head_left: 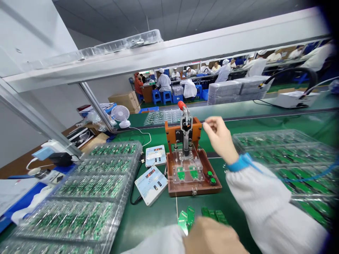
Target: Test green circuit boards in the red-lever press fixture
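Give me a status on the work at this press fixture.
Looks done: loose green circuit boards lying before the fixture. In hand: two boards in its clear jig; left hand by the loose ones, right hand beside the press. Left: stacked clear trays of boards on both sides.

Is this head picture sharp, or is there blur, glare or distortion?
In the head view, the wide lens bends the white overhead beam, the left hand looks soft, the clear plastic trays show glare, and the top right corner falls dark.
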### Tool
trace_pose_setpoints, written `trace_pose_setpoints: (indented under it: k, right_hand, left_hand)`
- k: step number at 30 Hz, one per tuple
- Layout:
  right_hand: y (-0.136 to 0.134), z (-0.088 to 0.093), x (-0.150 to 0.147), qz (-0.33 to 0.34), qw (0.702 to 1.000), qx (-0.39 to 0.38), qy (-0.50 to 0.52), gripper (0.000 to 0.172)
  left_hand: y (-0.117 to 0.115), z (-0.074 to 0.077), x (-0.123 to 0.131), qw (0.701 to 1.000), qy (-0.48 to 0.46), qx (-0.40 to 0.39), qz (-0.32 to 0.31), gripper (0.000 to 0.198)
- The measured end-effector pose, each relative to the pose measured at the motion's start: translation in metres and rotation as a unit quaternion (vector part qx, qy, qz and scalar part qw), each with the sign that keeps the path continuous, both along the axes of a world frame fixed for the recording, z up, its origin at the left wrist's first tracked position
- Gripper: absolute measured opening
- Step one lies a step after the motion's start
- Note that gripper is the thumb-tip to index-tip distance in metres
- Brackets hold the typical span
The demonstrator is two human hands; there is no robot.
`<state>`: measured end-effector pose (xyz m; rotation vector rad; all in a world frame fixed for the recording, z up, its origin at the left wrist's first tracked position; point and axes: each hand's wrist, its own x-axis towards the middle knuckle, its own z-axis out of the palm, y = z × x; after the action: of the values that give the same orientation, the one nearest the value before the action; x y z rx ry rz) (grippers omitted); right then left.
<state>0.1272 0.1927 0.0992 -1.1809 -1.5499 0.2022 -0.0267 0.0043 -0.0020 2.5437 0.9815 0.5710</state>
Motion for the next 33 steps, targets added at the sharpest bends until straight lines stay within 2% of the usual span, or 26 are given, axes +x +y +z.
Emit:
trace_pose_setpoints:
  k: [2, 4, 6, 8, 12, 15, 17, 20, 24, 27, 30, 33]
  right_hand:
    - [-0.024, -0.038, 0.008, 0.01, 0.999, -0.027, -0.037, 0.021]
    - [-0.045, -0.067, 0.007, 0.043, 0.994, -0.047, -0.088, 0.019]
    - [-0.062, -0.086, 0.0, 0.069, 0.988, -0.056, -0.129, 0.019]
    - [-0.072, -0.095, -0.008, 0.073, 0.981, -0.06, -0.169, 0.02]
    - [-0.076, -0.095, -0.017, 0.05, 0.961, -0.067, -0.262, 0.017]
    - [-0.074, -0.089, -0.015, 0.061, 0.964, -0.068, -0.251, 0.014]
    - [-0.076, -0.087, -0.013, 0.087, 0.975, -0.079, -0.19, 0.014]
    - [-0.085, -0.09, -0.01, 0.146, 0.979, -0.138, -0.044, 0.016]
    - [-0.102, -0.096, -0.012, 0.229, 0.941, -0.227, 0.103, 0.02]
    - [-0.108, -0.095, -0.018, 0.252, 0.912, -0.279, 0.164, 0.017]
    - [-0.111, -0.09, -0.023, 0.264, 0.888, -0.309, 0.216, 0.015]
    - [-0.118, -0.091, -0.023, 0.234, 0.894, -0.309, 0.224, 0.013]
  left_hand:
    - [0.028, 0.003, -0.022, 0.995, -0.064, 0.035, 0.067, 0.035]
    - [0.055, 0.007, -0.045, 0.969, -0.144, 0.084, 0.184, 0.032]
    - [0.075, 0.008, -0.063, 0.946, -0.156, 0.116, 0.261, 0.017]
    - [0.088, 0.007, -0.072, 0.942, -0.12, 0.125, 0.289, 0.024]
    - [0.094, -0.001, -0.069, 0.945, -0.077, 0.11, 0.298, 0.029]
    - [0.093, -0.006, -0.065, 0.942, -0.12, 0.092, 0.3, 0.025]
    - [0.091, -0.008, -0.065, 0.934, -0.174, 0.073, 0.303, 0.022]
    - [0.083, -0.011, -0.069, 0.913, -0.248, 0.034, 0.323, 0.019]
    - [0.068, -0.014, -0.067, 0.9, -0.268, -0.017, 0.342, 0.025]
    - [0.059, -0.017, -0.065, 0.905, -0.248, -0.049, 0.343, 0.029]
    - [0.056, -0.026, -0.067, 0.926, -0.229, -0.012, 0.3, 0.033]
    - [0.06, -0.036, -0.068, 0.938, -0.233, 0.046, 0.251, 0.033]
